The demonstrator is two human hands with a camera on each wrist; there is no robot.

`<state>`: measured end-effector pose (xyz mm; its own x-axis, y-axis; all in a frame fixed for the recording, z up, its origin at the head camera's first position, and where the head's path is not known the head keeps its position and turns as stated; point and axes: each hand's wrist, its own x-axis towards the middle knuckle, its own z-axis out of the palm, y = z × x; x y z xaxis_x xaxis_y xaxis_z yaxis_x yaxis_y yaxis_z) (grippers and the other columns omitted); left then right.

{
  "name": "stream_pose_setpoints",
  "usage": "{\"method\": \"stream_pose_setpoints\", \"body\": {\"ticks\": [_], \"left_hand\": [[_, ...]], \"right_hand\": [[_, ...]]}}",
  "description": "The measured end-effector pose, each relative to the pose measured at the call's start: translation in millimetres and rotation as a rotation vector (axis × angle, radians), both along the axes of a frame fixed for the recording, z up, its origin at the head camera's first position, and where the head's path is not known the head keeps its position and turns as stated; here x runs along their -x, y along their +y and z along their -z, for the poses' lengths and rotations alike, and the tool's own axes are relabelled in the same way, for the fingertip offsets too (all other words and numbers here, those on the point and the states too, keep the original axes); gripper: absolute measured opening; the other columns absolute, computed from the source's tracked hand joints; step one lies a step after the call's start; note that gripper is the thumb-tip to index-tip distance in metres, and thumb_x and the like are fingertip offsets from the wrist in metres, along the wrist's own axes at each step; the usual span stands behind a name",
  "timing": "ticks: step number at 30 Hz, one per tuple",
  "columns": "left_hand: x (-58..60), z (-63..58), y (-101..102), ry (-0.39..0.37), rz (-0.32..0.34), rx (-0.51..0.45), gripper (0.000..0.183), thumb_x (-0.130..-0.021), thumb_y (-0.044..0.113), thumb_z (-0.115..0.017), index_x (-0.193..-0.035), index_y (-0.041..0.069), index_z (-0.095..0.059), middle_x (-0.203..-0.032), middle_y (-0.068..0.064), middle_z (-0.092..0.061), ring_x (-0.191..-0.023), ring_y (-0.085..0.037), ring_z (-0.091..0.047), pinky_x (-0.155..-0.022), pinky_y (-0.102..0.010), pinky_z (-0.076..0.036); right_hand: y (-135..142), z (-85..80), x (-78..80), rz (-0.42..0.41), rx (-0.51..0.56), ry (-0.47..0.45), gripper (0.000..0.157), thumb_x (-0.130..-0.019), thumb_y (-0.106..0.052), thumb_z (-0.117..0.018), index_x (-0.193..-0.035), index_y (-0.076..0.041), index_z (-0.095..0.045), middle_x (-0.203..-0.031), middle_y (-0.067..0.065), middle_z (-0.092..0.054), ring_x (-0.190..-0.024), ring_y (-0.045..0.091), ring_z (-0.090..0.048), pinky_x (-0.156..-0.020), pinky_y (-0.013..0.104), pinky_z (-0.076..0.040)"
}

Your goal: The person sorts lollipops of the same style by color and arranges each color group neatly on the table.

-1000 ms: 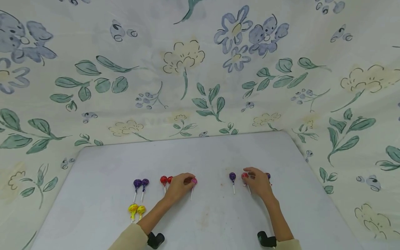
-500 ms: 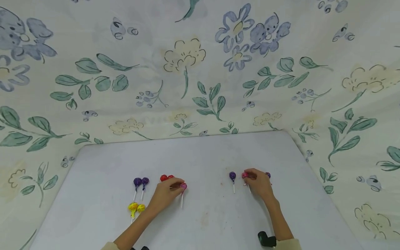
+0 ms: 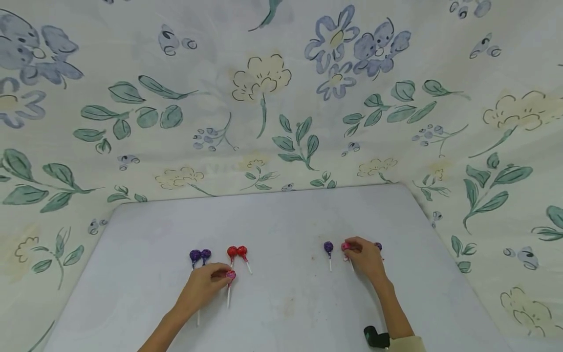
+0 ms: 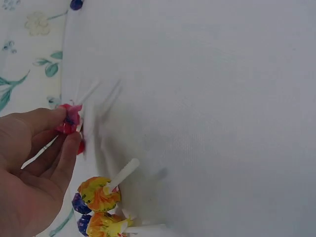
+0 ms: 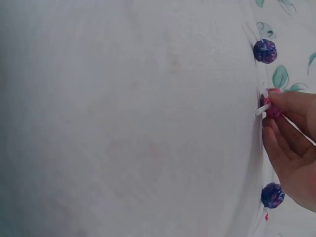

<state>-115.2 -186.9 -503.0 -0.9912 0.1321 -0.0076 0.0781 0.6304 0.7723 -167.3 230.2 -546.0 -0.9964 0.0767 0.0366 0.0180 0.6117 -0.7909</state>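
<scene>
My left hand (image 3: 205,286) pinches a pink lollipop (image 3: 230,275) by its wrapped head, with the stick hanging toward me. It is in front of two red lollipops (image 3: 242,250) and partly covers two purple lollipops (image 3: 195,255). In the left wrist view, two yellow lollipops (image 4: 98,193) lie just below the hand; the head view hides most of them behind it. On the right, my right hand (image 3: 365,256) pinches another pink lollipop (image 3: 345,246) at its head. A purple lollipop (image 3: 328,247) lies to its left, and another purple lollipop (image 3: 378,246) shows partly behind the hand.
The lollipops lie on a white tabletop (image 3: 286,220) with faint stains. Behind and beside it hangs a white cloth (image 3: 211,107) with flowers and leaves. A black device (image 3: 376,337) is at the right wrist, near the sleeve.
My left hand has carried its pink lollipop left and toward me, uncovering the red lollipops and covering the yellow ones. The right hand has stayed in place on its lollipop.
</scene>
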Motion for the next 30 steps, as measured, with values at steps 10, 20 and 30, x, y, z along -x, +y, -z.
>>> {"method": "stream_pose_setpoints", "body": {"ticks": [10, 20, 30], "left_hand": [[-3.1, 3.4, 0.6, -0.023, 0.032, 0.084, 0.014, -0.084, 0.001, -0.077, -0.098, 0.003, -0.074, -0.092, -0.003, -0.072, -0.082, -0.019, -0.069, -0.073, -0.029, -0.058], [-0.7, 4.1, -2.1, -0.022, 0.081, 0.088, 0.013, -0.085, -0.001, -0.075, -0.097, 0.002, -0.073, -0.091, -0.004, -0.072, -0.083, -0.020, -0.070, -0.074, -0.030, -0.058], [-0.6, 3.3, -3.2, -0.042, 0.090, 0.074, 0.013, -0.084, -0.002, -0.075, -0.097, 0.001, -0.073, -0.090, -0.005, -0.072, -0.082, -0.022, -0.071, -0.072, -0.031, -0.058]], "right_hand": [[-1.4, 1.0, -0.9, 0.016, 0.020, -0.010, 0.029, -0.087, -0.002, -0.073, -0.115, 0.003, -0.069, -0.104, 0.014, -0.071, -0.098, 0.030, -0.067, -0.087, 0.042, -0.055], [-17.5, -17.8, -5.3, -0.008, 0.142, 0.108, 0.027, -0.087, -0.001, -0.075, -0.113, 0.001, -0.070, -0.106, 0.013, -0.072, -0.098, 0.028, -0.068, -0.086, 0.033, -0.056], [-76.6, -39.1, -18.3, -0.203, 0.270, 0.103, 0.024, -0.087, -0.003, -0.076, -0.110, -0.004, -0.071, -0.101, 0.005, -0.072, -0.091, 0.020, -0.069, -0.081, 0.026, -0.056]]}}
